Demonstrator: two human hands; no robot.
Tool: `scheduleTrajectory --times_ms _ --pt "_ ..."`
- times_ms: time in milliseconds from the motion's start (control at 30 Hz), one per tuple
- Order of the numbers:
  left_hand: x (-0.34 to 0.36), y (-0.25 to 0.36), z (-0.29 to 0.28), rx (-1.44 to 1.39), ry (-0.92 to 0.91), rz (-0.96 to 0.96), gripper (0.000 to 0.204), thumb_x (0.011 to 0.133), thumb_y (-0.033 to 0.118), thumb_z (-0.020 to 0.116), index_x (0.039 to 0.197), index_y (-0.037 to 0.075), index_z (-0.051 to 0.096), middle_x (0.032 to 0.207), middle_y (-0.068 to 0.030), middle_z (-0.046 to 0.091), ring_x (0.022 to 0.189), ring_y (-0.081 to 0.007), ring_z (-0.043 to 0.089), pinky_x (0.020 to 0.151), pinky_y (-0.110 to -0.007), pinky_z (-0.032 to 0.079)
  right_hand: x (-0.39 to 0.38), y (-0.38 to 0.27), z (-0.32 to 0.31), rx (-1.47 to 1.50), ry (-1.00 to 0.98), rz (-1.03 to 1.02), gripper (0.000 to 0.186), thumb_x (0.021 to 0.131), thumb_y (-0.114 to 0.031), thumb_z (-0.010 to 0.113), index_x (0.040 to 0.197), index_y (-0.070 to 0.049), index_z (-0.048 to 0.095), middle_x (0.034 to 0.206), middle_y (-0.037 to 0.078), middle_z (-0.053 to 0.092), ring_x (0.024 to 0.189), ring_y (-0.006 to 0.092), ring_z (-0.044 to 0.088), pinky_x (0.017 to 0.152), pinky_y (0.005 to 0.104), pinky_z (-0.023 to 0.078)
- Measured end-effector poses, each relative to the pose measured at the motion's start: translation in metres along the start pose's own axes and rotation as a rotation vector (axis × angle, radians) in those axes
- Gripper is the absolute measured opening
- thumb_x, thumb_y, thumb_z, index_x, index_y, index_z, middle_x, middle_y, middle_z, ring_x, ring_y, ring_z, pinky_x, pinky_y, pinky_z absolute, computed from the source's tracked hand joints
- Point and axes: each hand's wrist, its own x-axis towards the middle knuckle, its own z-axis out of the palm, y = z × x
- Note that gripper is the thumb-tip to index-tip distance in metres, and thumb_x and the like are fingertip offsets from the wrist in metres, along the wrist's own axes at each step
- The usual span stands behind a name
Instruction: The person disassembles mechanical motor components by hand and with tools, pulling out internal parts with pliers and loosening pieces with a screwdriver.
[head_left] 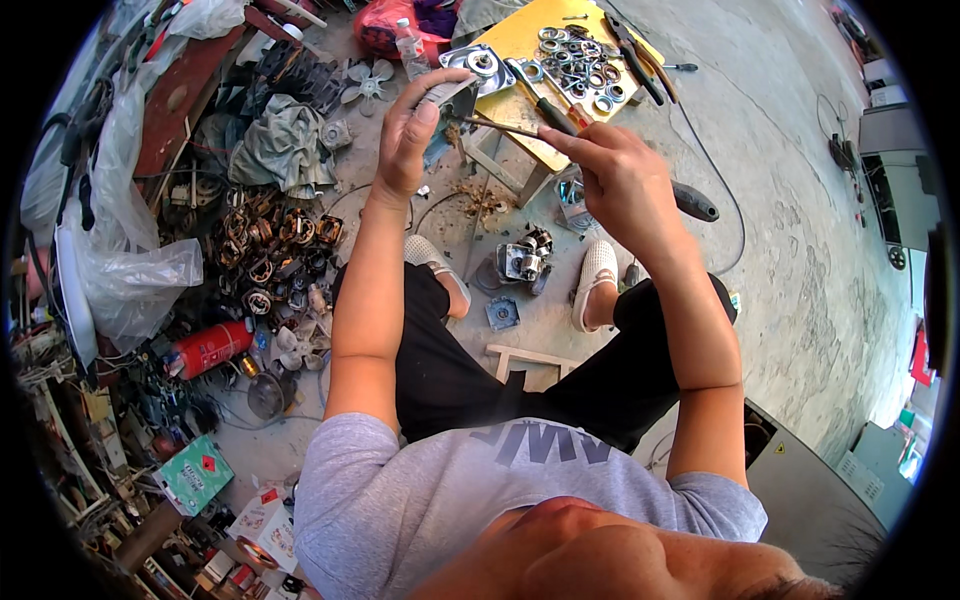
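My left hand is raised at the near left corner of the yellow work stool, its fingers curled round a grey metal part. From the right, my right hand grips a long thin-shafted tool with a black handle. The tool's tip reaches the underside of the metal part; whether they touch I cannot tell. Just beyond my left hand lies a square silver motor cover with a round centre. On the yellow stool top are many bearings and rings, pliers and a yellow-and-black screwdriver.
Between my feet stand an opened small motor and a square metal cover. Copper-wound motor parts, a fan blade and a red cylinder crowd the left floor. A cable curves over the concrete at right.
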Motion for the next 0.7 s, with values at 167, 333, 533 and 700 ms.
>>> scheduleTrajectory --times_ms 167,333,533,700 --pt "0.001 0.002 -0.004 0.318 0.020 0.124 0.050 0.088 0.041 0.058 0.120 0.003 0.063 0.115 -0.0115 0.065 0.105 -0.0195 0.061 0.095 -0.032 0.044 0.001 0.001 -0.003 0.062 -0.078 -0.008 0.045 0.081 0.004 0.061 0.116 -0.021 0.072 0.089 0.008 0.064 0.082 0.0281 0.062 0.069 0.0385 0.051" --pt "0.004 0.004 0.007 0.879 -0.093 0.332 0.057 0.071 0.041 0.082 0.115 0.009 0.066 0.116 -0.0100 0.067 0.108 -0.0282 0.062 0.096 -0.039 0.048 -0.003 0.011 0.003 -0.086 -0.004 0.030 0.040 0.082 0.001 0.063 0.113 -0.021 0.074 0.088 0.007 0.065 0.084 0.0272 0.064 0.069 0.0387 0.051" --pt "0.002 -0.004 0.008 0.877 -0.112 0.331 0.063 0.063 0.039 0.088 0.116 0.011 0.066 0.118 -0.0072 0.067 0.111 -0.0278 0.061 0.098 -0.039 0.048 -0.004 0.016 0.004 -0.070 -0.009 0.031 0.039 0.081 -0.001 0.063 0.111 -0.022 0.074 0.087 0.006 0.066 0.086 0.0262 0.065 0.070 0.0387 0.052" --pt "0.000 0.002 0.000 0.819 0.006 0.261 0.064 0.063 0.040 0.089 0.116 0.012 0.067 0.118 -0.0068 0.068 0.111 -0.0283 0.061 0.099 -0.039 0.048 -0.004 0.015 0.000 0.055 0.003 0.057 0.041 0.075 0.001 0.061 0.108 -0.019 0.075 0.090 0.008 0.067 0.088 0.0265 0.066 0.074 0.0389 0.054"
